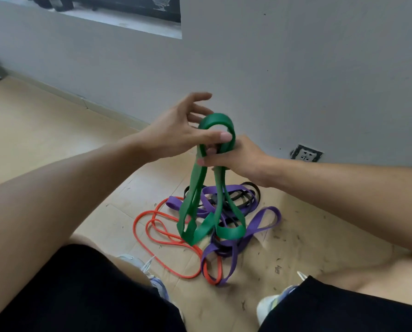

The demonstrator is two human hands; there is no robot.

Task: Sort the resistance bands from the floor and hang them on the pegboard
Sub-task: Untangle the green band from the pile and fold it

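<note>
A wide green resistance band (195, 188) hangs in folded loops above the floor. My right hand (238, 159) is closed around its gathered strands near the top. My left hand (178, 130) touches the band's upper loop with the thumb against it and the other fingers spread apart. Below lies a tangle of bands on the floor: a thin red band (157, 233), purple bands (260, 221) and black bands (250, 190). The green loops' lower ends dangle just over this pile. No pegboard is in view.
Flattened cardboard (308, 248) with dark scraps covers the floor under the pile. A grey wall (272, 56) stands close behind, with a socket (306, 153) low at right. My knees in black shorts and pale shoes (269, 305) frame the bottom.
</note>
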